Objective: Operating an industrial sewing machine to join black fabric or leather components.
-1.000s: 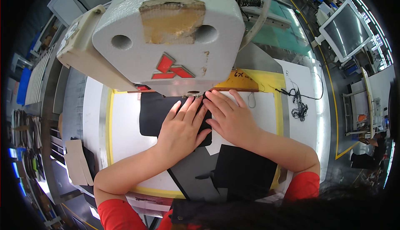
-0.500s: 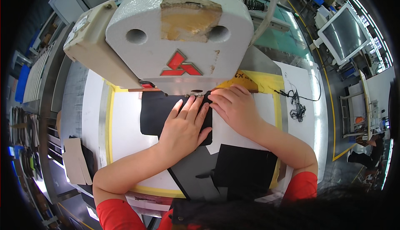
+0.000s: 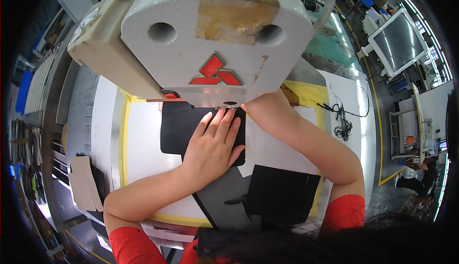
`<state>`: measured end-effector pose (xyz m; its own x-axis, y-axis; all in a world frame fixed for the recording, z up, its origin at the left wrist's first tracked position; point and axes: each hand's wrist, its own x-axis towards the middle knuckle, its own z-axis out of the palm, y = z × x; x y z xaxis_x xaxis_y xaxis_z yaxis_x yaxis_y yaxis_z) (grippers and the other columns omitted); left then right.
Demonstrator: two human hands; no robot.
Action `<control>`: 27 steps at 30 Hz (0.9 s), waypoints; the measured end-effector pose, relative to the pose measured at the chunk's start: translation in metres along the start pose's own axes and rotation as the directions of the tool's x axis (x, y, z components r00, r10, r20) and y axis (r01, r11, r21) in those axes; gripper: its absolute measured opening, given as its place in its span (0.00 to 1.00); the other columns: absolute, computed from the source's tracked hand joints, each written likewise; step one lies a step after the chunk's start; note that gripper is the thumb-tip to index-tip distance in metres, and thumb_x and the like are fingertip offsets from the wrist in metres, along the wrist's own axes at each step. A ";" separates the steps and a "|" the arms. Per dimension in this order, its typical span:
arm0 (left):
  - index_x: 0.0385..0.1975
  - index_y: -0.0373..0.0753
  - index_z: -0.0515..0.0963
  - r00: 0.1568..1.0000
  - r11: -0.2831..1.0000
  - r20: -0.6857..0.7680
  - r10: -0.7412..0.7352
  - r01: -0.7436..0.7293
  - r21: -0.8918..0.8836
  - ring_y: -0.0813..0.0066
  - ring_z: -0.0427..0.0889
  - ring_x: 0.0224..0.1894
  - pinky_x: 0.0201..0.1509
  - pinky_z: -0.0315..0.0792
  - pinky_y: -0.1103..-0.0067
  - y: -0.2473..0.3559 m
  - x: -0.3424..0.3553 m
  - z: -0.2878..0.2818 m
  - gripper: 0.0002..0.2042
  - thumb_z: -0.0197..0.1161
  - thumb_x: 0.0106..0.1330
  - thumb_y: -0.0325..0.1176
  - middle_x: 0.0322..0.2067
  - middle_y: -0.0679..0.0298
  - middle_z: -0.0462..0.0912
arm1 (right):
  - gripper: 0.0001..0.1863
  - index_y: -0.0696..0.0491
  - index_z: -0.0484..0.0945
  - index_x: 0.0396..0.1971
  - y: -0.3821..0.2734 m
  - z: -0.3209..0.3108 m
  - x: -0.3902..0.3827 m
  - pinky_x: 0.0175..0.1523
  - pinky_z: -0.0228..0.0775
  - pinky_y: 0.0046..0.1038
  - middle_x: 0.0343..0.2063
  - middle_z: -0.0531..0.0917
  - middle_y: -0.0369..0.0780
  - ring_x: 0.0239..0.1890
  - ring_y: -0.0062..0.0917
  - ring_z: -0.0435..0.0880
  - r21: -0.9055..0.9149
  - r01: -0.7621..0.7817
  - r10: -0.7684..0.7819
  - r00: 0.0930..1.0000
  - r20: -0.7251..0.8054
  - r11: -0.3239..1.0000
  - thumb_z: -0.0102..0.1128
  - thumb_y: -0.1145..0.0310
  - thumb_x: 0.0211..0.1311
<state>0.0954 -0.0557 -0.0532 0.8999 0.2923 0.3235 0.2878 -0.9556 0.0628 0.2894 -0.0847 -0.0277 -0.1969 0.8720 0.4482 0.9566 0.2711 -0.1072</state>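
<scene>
My left hand (image 3: 210, 147) lies flat with fingers spread on a black sheet piece (image 3: 176, 129), probably fabric or leather. Its fingertips reach the lower front edge of a white sewing machine head (image 3: 172, 68). My right forearm extends under the right side of that head. Only the back end of my right hand (image 3: 260, 105) shows beside the machine; its fingers are hidden behind the head, so what they touch cannot be seen. The black piece rests on a white work surface (image 3: 141, 144) edged with yellow tape.
Another black panel (image 3: 282, 190) lies near me on the right, over a grey strip (image 3: 217, 199). Tangled black thread (image 3: 342, 128) sits at the right. Beige pieces (image 3: 85, 183) hang at the table's left side. A monitor (image 3: 399, 42) stands far right.
My right hand has moved forward from the black piece's upper right corner to behind the machine head, its fingers now out of sight. My left hand stays in nearly the same place.
</scene>
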 end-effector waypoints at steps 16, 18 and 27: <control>0.56 0.33 0.72 1.000 0.999 0.004 0.001 -0.001 -0.050 0.57 0.72 0.61 0.65 0.63 0.65 -0.002 0.000 0.000 0.27 0.64 0.60 0.44 0.60 0.52 0.71 | 0.15 0.52 0.80 0.43 -0.025 0.005 -0.063 0.47 0.75 0.29 0.47 0.80 0.34 0.47 0.28 0.80 -0.006 -0.020 0.020 0.997 -0.069 1.000 0.65 0.71 0.52; 0.56 0.34 0.72 1.000 0.998 0.018 -0.005 0.006 -0.069 0.57 0.71 0.61 0.65 0.63 0.65 -0.002 0.000 -0.002 0.28 0.64 0.60 0.44 0.60 0.52 0.70 | 0.16 0.52 0.80 0.43 -0.026 0.007 -0.066 0.49 0.75 0.28 0.49 0.80 0.33 0.49 0.26 0.79 -0.041 -0.019 0.017 0.998 -0.062 0.999 0.65 0.72 0.52; 0.55 0.33 0.73 1.000 0.999 0.015 -0.006 0.007 -0.050 0.58 0.72 0.60 0.65 0.63 0.66 -0.003 0.002 -0.003 0.27 0.61 0.62 0.46 0.57 0.51 0.72 | 0.15 0.55 0.79 0.43 -0.027 0.008 -0.065 0.49 0.74 0.26 0.50 0.80 0.35 0.49 0.26 0.78 -0.084 -0.017 0.013 0.998 -0.055 0.996 0.64 0.72 0.53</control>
<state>0.0956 -0.0524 -0.0498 0.9029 0.2988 0.3089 0.2775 -0.9542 0.1118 0.2750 -0.1455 -0.0614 -0.1728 0.8517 0.4948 0.9745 0.2207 -0.0395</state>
